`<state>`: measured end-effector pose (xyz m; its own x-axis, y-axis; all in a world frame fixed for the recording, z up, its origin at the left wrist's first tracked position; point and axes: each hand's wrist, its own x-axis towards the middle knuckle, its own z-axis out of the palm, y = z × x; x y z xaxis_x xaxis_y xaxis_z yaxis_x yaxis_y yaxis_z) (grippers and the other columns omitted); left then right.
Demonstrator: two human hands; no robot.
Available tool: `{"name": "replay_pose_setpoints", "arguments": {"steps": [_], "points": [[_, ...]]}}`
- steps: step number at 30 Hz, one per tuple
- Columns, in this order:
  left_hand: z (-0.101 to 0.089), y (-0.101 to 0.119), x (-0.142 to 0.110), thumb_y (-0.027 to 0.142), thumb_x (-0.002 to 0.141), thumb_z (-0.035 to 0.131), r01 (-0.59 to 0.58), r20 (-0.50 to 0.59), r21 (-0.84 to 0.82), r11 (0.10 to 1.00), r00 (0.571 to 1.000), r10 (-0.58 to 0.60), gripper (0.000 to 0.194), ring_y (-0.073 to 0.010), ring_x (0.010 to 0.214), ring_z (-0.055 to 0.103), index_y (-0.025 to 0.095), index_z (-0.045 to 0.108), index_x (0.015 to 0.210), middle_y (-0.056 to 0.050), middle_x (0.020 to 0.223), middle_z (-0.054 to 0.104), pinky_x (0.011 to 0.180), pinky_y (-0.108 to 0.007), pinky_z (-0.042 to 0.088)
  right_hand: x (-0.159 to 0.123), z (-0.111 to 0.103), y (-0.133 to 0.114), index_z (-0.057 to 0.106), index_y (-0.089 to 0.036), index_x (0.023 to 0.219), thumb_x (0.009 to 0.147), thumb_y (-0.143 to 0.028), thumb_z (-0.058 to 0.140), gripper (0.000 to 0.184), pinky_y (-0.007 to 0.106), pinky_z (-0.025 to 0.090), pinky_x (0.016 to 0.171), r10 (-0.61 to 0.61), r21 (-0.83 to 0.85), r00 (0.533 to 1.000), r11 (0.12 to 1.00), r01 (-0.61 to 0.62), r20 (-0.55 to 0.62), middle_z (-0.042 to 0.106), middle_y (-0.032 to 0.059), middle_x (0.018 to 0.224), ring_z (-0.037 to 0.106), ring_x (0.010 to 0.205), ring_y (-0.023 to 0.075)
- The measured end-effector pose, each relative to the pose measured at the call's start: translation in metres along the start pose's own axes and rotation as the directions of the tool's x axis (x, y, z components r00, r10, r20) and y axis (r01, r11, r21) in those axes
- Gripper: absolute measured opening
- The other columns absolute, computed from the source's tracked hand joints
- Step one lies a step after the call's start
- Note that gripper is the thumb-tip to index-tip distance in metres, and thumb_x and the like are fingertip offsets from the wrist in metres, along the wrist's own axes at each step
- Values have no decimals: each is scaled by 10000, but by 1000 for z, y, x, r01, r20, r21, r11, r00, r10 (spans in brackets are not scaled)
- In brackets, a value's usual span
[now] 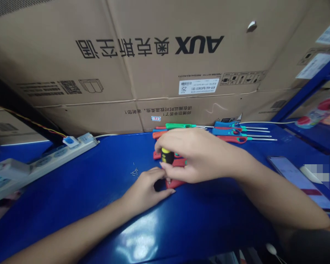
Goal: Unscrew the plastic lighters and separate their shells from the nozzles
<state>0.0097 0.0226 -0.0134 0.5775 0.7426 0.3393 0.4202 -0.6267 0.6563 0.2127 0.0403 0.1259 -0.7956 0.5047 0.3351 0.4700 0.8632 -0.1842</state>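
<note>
**Q:** What do we see at the centre of the figure?

**A:** We see the right hand (195, 156), its fingers closed narrowly around a yellow-and-black tool handle (167, 156). The handle stands nearly upright over a cluster of red plastic pieces (176, 184) in the middle of the bench. The hand hides the tool's lower end, so we cannot tell what it meets.

**Q:** And the left hand?

**A:** We find the left hand (145, 189) just below the right, its fingers curled and their tips at the red pieces. We cannot tell whether it grips them or only touches them.

**Q:** What lies around the hands?

**A:** We note small metal screws (134, 171) on the blue workbench (71, 190), near the left hand. Beyond the red pieces, screwdrivers (228, 131) with red, green and blue handles lie in a row before a cardboard carton (154, 62) printed AUX. A white power strip (44, 163) lies at the left of the bench, and a lit smartphone (299, 183) at the right.
</note>
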Motion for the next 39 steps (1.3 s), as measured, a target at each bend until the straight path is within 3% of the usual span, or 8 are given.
{"name": "replay_pose_setpoints", "arguments": {"steps": [3,9,14,19,22,25,34,39], "points": [[-7,5,5,294,860,743,45,88,-4,999,995,-44,129,-192,857,710,187,695,914,-33,920,754,800,-302,543,-6,-15,1,618,-173,889,879,-231,566,79,283,317,612,45,-100,997,994,-51,-62,659,35,841,535,729,159],[-21,3,17,195,940,613,55,267,49,997,961,-66,75,-158,856,697,194,689,937,-22,932,747,802,-264,517,-16,-31,11,596,-180,784,878,-248,543,128,287,221,563,148,-294,986,948,-121,73,620,27,741,425,614,137],[-35,6,31,208,1003,519,-225,459,241,944,884,93,122,-173,889,656,185,638,1015,-55,995,692,812,-284,518,-18,-31,13,624,-188,772,865,-292,534,166,280,204,531,175,-292,971,948,-122,162,627,26,694,374,546,127],[-39,14,42,180,975,501,-588,621,465,662,749,229,114,-228,887,626,181,603,923,-87,972,657,807,-352,524,-19,-30,6,670,-180,728,840,-273,518,210,288,215,499,269,-290,914,940,-180,303,653,47,658,410,506,139],[-35,14,45,182,955,517,-663,660,483,572,705,260,90,-237,884,630,177,605,939,-102,996,660,791,-364,530,-18,-28,1,718,-169,785,806,-212,520,204,292,235,492,312,-302,879,931,-207,360,692,66,692,455,502,149],[-32,10,47,177,962,493,-699,686,473,537,674,273,126,-253,927,641,158,612,1000,-117,1035,669,814,-384,537,-18,-25,-2,745,-157,822,803,-192,530,219,291,262,498,290,-313,890,932,-180,351,722,93,729,512,526,162],[-37,19,51,156,862,564,-665,693,431,611,677,248,91,-243,815,635,172,584,949,-96,943,670,761,-377,523,-22,-30,-6,768,-133,877,780,-163,550,240,292,302,510,292,-282,881,940,-193,372,749,114,780,571,573,176],[-39,22,53,118,837,551,-701,740,450,553,639,209,151,-266,857,655,157,608,972,-114,1013,687,780,-409,528,-23,-33,-9,772,-130,880,783,-158,563,231,294,314,512,284,-293,876,940,-174,391,755,123,798,591,590,187]]}}
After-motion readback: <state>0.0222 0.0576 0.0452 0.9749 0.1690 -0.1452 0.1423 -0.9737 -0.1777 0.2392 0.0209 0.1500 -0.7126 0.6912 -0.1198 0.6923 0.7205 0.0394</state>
